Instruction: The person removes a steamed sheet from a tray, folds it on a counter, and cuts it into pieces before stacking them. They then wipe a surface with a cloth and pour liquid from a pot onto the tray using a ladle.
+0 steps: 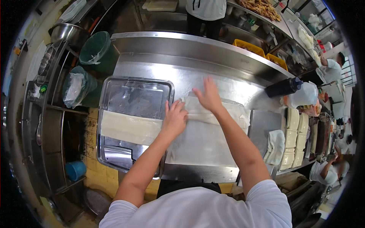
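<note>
My left hand (175, 118) lies flat, fingers spread, on the left end of a thin pale dough sheet (205, 140) spread over the steel counter (190, 76). My right hand (208, 95) presses flat on the sheet's folded far edge (235, 112). Both palms face down and neither hand grips anything. To the left stands a steel tray (135, 97) with a folded strip of the same pale sheet (129, 128) laid across it.
Stacked pale dough blocks (294, 138) and a white cloth (274, 146) sit at the right. A dark bottle (283, 87) lies at the counter's back. Two green bins (95, 49) stand at left, a blue cup (75, 170) below. Other people work at the far side and right.
</note>
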A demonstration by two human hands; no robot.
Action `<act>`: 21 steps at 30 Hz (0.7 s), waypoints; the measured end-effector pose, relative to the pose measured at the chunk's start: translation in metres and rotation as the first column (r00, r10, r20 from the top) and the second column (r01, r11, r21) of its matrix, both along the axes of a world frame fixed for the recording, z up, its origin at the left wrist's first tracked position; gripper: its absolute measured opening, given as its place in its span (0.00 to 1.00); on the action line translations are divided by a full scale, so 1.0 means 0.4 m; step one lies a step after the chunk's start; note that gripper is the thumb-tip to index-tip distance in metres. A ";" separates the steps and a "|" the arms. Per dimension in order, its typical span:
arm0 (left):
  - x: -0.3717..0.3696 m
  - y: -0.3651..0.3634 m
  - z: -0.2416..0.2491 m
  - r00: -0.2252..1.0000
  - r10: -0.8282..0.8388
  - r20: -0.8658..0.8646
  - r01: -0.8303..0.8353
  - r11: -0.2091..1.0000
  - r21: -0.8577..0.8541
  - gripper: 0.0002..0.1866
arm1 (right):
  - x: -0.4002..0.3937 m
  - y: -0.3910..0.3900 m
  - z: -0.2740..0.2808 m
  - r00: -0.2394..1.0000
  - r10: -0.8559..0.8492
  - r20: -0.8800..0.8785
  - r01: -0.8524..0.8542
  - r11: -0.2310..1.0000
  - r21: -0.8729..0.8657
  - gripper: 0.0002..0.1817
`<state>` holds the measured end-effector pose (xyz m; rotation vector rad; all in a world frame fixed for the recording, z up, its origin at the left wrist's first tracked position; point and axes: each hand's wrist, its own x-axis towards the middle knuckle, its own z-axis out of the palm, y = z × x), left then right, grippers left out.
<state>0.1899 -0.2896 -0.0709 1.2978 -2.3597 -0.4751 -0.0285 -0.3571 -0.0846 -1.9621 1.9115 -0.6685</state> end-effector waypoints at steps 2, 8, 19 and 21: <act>-0.009 -0.016 0.016 0.994 0.030 -0.109 -0.030 1.000 0.001 0.06 | -0.002 0.132 0.073 0.979 0.200 0.030 -0.200 0.980 -0.007 0.48; -0.022 -0.046 0.076 0.933 0.030 -0.360 -0.051 0.998 -0.047 0.05 | -0.184 0.325 0.056 0.912 -0.054 -0.407 0.068 0.997 0.021 0.30; 0.118 0.232 0.190 0.984 -0.171 -0.058 0.180 0.952 0.246 0.07 | -0.246 0.750 0.120 0.927 -0.180 -0.329 0.144 0.981 -0.131 0.16; 0.152 0.338 0.183 0.975 -0.214 0.064 0.181 0.925 0.333 0.09 | -0.207 0.890 0.098 0.935 -0.120 -0.334 0.108 0.993 -0.054 0.17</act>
